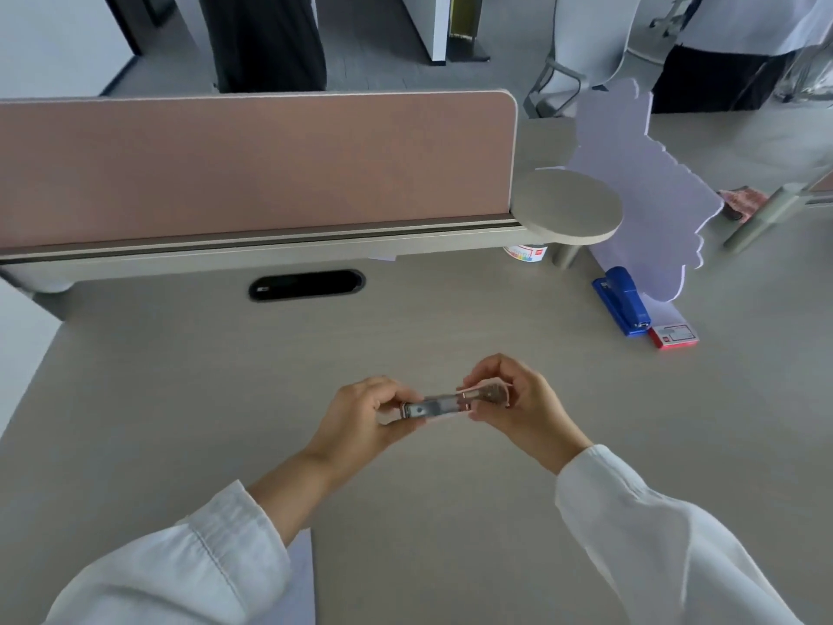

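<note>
**Both hands pinching one small metal tool**

Both hands hold a single small metal tool (435,406) between them, above the desk (180,399) and near its front middle.

1. Left hand (365,412): fingers and thumb curl round the left end of the tool in a narrow pinch.
2. Right hand (514,403): fingers curl over the right end, where a pinkish part shows; this grip is also narrow.
3. Tool position: it lies roughly level, spanning the gap between the two hands. Its underside cannot be seen, so contact with the desk cannot be confirmed.

Items on the desk, counted:

- One blue stapler (624,304), at the far right, well apart from the hands.
- One red box (675,336), just beside the near end of the stapler.
- One white cut sheet (644,196), standing upright behind the stapler.
- One round shelf (568,205) at the end of one pink partition (252,164).
- One printed tub (525,253), partly hidden under the shelf.
- One dark cable slot (306,285) below the partition.
- One flat sheet (302,579) beside the left sleeve.

Both sleeves are white.
</note>
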Motion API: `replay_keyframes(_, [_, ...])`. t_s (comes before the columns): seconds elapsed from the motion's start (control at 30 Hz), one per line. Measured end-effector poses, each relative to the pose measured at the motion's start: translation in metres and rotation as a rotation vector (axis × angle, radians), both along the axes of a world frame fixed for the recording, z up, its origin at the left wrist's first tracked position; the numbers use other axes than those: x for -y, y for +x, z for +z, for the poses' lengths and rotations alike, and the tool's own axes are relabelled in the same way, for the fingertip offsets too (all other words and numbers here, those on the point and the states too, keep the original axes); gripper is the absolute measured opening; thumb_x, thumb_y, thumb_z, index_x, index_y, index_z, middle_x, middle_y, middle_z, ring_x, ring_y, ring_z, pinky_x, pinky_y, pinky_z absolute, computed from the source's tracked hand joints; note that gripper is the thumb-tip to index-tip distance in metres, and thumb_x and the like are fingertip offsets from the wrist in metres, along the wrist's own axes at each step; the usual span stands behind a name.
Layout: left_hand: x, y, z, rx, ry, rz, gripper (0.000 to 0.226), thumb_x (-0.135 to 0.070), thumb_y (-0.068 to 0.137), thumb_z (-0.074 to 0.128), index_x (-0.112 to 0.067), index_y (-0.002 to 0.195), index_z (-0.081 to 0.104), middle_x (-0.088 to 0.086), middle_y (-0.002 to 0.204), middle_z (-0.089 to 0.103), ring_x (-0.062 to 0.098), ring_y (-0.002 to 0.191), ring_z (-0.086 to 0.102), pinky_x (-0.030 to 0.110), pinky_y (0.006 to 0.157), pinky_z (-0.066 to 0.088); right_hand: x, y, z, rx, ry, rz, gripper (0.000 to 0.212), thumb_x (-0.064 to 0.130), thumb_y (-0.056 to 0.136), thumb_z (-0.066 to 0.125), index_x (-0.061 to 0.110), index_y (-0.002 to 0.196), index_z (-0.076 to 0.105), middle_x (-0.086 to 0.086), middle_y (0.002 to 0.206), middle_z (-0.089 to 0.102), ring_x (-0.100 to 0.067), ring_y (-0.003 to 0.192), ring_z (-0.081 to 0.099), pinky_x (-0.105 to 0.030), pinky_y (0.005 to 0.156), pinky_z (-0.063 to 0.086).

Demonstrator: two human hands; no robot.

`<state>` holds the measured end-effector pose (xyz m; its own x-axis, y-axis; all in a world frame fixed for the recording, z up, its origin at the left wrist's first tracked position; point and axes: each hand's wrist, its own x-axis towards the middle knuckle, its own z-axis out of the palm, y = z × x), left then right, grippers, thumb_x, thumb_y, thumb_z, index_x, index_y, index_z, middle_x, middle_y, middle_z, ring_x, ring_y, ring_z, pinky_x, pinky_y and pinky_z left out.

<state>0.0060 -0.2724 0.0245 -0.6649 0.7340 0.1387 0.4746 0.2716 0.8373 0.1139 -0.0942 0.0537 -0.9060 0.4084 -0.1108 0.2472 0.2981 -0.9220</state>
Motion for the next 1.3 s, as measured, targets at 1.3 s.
replay_keyframes(1.3, [-0.052,0.001,-0.026,0.097,-0.299,-0.045,0.024,-0.012,0.079,0.067,-0.007,0.102,0.063,-0.004,0.09,0.056,0.008,0.076,0.053,-0.001,0.068,0.036,-0.022,0.011,-0.051,0.201,-0.002,-0.182,0.024,0.006,0.084,0.054,0.026,0.097,0.053,0.006,0.083,0.063,0.005,0.055,0.055,-0.006,0.048,0.04])
